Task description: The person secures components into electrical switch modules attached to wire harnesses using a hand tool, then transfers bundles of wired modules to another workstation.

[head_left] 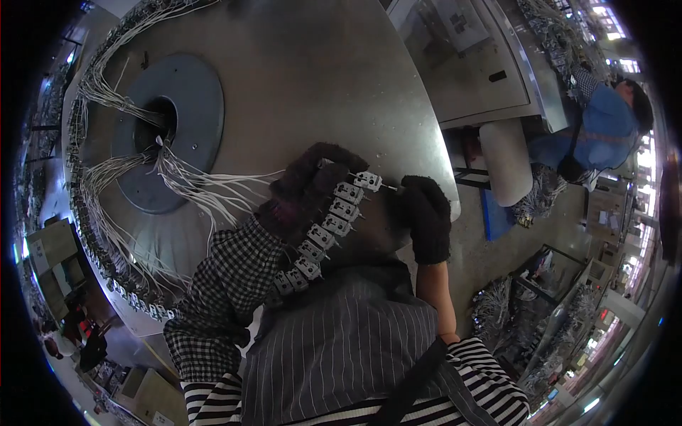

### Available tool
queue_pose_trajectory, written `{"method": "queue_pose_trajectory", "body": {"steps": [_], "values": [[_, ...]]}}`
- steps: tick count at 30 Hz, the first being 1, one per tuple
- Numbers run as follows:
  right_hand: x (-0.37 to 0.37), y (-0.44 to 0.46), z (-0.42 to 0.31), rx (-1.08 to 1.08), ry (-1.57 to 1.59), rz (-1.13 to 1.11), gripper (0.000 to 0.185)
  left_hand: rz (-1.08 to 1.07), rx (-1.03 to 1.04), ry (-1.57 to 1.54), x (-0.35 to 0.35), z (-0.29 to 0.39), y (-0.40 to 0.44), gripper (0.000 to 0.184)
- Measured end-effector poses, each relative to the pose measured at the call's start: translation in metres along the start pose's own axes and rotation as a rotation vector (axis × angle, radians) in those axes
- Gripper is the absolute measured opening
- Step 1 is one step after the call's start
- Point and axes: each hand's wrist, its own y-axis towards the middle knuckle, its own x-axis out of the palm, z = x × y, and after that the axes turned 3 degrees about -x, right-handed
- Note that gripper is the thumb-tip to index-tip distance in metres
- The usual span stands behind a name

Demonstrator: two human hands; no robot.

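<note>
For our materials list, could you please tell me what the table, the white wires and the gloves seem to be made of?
Table: probably metal, satin finish, given its soft, blurred reflections.
Wires: likely plastic-coated, smooth and whitish; their cores are hidden.
Gloves: perhaps knitted fabric, matte with fuzzy edges.

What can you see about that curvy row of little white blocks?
The row of blocks is pale with dark markings, perhaps plastic. Thin spiky bits poke out along its right side. It curves down to the striped apron. The gloved left hand holds its upper part. A thin rod shows between the top block and gloved right hand; contact is unclear.
</note>
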Motion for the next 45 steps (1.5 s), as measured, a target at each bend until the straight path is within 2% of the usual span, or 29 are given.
{"method": "queue_pose_trajectory", "body": {"steps": [2,4,6,9,11,13,16,18,20,24,29,31,34,36,38,40,41,42,43,44,45], "values": [[0.000,0.000,-0.004,0.074,0.039,-0.001,0.023,-0.022,0.002,0.002,-0.005,-0.004,0.001,0.024],[0.002,0.000,-0.005,0.046,0.025,-0.002,0.023,-0.042,0.005,0.003,-0.005,-0.006,0.001,0.024],[0.003,0.000,-0.006,0.019,0.009,-0.007,0.023,0.069,-0.025,-0.118,0.001,-0.006,-0.001,0.027],[0.004,-0.004,-0.009,0.030,0.054,0.010,0.023,0.104,-0.044,-0.274,0.006,-0.003,0.000,0.024],[0.004,-0.006,-0.012,-0.143,-0.092,0.003,0.023,0.099,-0.080,-0.272,0.003,0.000,0.000,0.025],[0.004,-0.008,-0.011,-0.106,-0.047,0.011,0.023,0.094,-0.119,-0.270,0.001,-0.002,0.001,0.027],[0.003,-0.008,-0.009,-0.116,-0.032,0.004,0.025,0.102,-0.104,-0.260,-0.003,-0.015,0.005,0.028],[0.002,-0.007,-0.005,-0.162,-0.065,-0.007,0.025,0.056,0.056,-0.338,-0.005,-0.026,0.009,0.030],[0.002,-0.007,0.000,-0.195,-0.046,-0.013,0.026,0.048,0.032,-0.303,-0.009,-0.025,0.008,0.031],[0.002,-0.004,-0.003,-0.196,-0.055,-0.030,0.025,0.079,-0.082,-0.302,-0.004,-0.011,0.001,0.032],[0.000,-0.001,-0.003,-0.029,0.001,-0.064,0.024,0.048,-0.076,-0.286,-0.003,-0.001,-0.001,0.029],[-0.001,-0.001,-0.001,-0.056,-0.007,-0.061,0.024,0.064,-0.082,-0.261,-0.002,0.000,-0.001,0.031],[0.003,-0.003,-0.004,-0.095,-0.003,-0.050,0.023,0.065,-0.059,-0.163,-0.005,-0.001,-0.003,0.032],[0.004,-0.007,-0.003,-0.105,0.009,-0.046,0.023,0.059,0.196,0.428,-0.013,-0.005,-0.008,0.034],[0.003,-0.015,-0.001,-0.068,0.041,0.038,0.021,0.073,0.161,0.414,-0.006,0.016,-0.023,0.034],[0.001,-0.027,-0.002,-0.047,0.011,0.025,0.021,0.087,0.126,0.399,-0.010,0.015,-0.027,0.034],[-0.001,-0.033,-0.003,-0.022,-0.021,0.013,0.021,0.081,0.392,0.672,-0.017,0.000,-0.027,0.034],[0.000,-0.037,-0.004,-0.018,-0.023,0.016,0.021,0.072,0.662,0.942,-0.021,-0.007,-0.026,0.052],[0.002,-0.042,-0.005,-0.178,-0.162,-0.032,0.020,0.068,0.659,0.939,-0.023,-0.010,-0.030,0.052],[0.005,-0.044,-0.007,-0.340,-0.301,-0.080,0.020,0.070,0.548,0.956,-0.023,-0.010,-0.033,0.055],[0.007,-0.045,-0.011,-0.339,-0.302,-0.076,0.020,0.074,0.437,0.972,-0.021,-0.006,-0.034,0.057]]}}
